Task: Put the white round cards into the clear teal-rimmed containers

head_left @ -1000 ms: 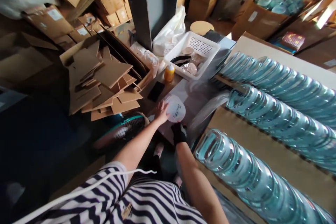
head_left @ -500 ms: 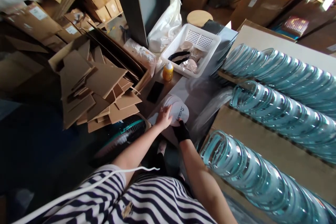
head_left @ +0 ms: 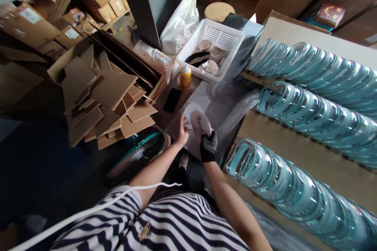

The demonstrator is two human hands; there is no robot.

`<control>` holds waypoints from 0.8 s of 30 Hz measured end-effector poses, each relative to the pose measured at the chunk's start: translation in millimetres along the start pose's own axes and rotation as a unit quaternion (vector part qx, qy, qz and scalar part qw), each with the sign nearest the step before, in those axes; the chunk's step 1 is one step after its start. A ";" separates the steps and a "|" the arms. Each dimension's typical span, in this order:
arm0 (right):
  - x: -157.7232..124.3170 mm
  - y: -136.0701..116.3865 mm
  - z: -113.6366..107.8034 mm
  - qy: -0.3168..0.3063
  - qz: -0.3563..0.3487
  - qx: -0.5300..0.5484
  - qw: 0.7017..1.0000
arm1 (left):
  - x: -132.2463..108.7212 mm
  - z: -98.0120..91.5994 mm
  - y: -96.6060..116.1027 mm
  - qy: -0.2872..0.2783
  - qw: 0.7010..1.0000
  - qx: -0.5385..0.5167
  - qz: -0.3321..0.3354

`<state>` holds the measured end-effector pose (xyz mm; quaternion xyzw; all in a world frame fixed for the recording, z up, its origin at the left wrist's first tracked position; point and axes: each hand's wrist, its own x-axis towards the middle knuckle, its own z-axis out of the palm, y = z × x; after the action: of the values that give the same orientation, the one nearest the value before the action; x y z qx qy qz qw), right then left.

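Observation:
My right hand point(head_left: 209, 147), in a dark glove with a patterned back, grips the lower right edge of a pale round disc point(head_left: 200, 123) printed with dark lettering. The disc is tilted. Behind and left of it are more white round pieces point(head_left: 190, 109) on the pale work surface point(head_left: 206, 96); whether they are separate or stacked I cannot tell. My bare left hand point(head_left: 182, 135) is at their left edge, its fingers apart; its fingertips are close to the pieces, and contact is unclear.
Beyond my hands are a dark phone point(head_left: 172, 100), a yellow bottle point(head_left: 185, 76) and a white basket point(head_left: 232, 53) with wrapped round items. Rows of glass bowls point(head_left: 282, 180) stand on cardboard at right. Cardboard pieces point(head_left: 113, 86) fill a box at left.
My right hand has lifted and tilted the printed disc, turning it to the right of the other pieces. My left hand has drawn back left, off the disc. The view has shifted slightly.

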<state>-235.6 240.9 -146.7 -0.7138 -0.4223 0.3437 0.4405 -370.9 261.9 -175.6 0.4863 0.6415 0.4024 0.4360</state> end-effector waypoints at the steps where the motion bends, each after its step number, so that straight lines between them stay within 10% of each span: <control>1: -6.7 -2.2 -6.8 -0.060 -0.049 -0.056 0.995 | -5.7 -3.8 -3.4 0.045 0.999 -0.002 -0.003; 4: -24.0 -2.1 -21.1 -0.238 -0.141 -0.197 0.940 | -24.7 -16.7 -18.2 0.122 0.992 0.014 0.020; 7: -31.9 7.3 -22.8 -0.290 -0.125 -0.293 0.902 | -45.0 -20.1 -33.1 0.049 0.997 0.048 0.046; 14: -36.2 19.1 -14.3 -0.258 -0.215 -0.262 0.905 | -60.2 -7.3 -36.1 0.030 0.998 0.057 0.001; 19: -44.1 -2.0 -12.5 -0.298 -0.090 -0.200 0.929 | -52.5 -9.5 -28.3 0.010 1.000 0.026 -0.007; 24: -60.1 -45.7 -25.5 -0.180 -0.075 -0.074 0.978 | -68.0 -17.7 7.7 -0.035 0.966 -0.222 -0.130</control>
<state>-251.8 189.5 -88.0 -0.6372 -0.5713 0.3999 0.3282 -375.6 195.6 -151.7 0.3034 0.5782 0.4575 0.6035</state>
